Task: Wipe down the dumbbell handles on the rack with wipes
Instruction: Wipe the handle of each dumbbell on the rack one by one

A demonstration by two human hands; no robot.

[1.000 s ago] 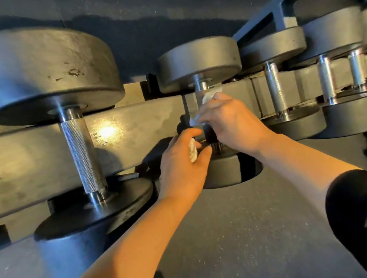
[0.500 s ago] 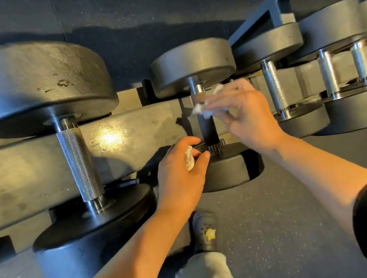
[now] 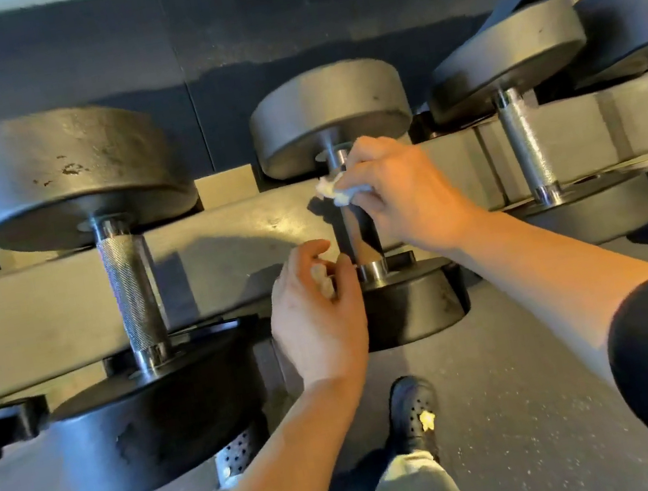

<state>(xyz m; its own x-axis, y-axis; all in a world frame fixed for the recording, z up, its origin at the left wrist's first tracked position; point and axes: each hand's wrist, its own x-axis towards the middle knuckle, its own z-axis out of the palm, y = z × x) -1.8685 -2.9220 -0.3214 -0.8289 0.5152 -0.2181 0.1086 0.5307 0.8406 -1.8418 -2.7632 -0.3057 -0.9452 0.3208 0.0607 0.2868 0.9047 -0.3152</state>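
Seen from above, a person leans over a dumbbell rack (image 3: pixel 44 300), with both bare arms reaching forward. The dumbbells lie across the rack's grey rails, so each handle sits clear in the gap between its two round weights, which leaves the handles easy to reach.

The right hand (image 3: pixel 399 194) is at the top end of the middle dumbbell's handle (image 3: pixel 357 235), just under the far weight (image 3: pixel 327 109). Its fingers are curled and pinch a crumpled white wipe (image 3: pixel 337 191) against the metal. Holding the wipe bunched this way likely lets the hand wrap it round the bar and rub along its length.

The left hand (image 3: pixel 317 315) is lower down, near the bottom collar of the same handle, beside the near weight (image 3: pixel 413 303). Its fingers are curled around a second small, pale wad, probably another wipe (image 3: pixel 322 277), held against the palm. Whether this hand touches the handle cannot be told; it seems placed to clean the lower end, or to steady the dumbbell.

To the left lies a larger dumbbell with a bare, rough-textured handle (image 3: pixel 131 290). To the right, more dumbbells show shiny handles (image 3: pixel 527 151) in a row. Judging by the hands, the middle handle is the one being wiped now, and the others would need the same.

Below, on the speckled gym floor (image 3: pixel 533 403), a dark shoe (image 3: pixel 413 414) with a small yellow star and pale trouser legs are visible.
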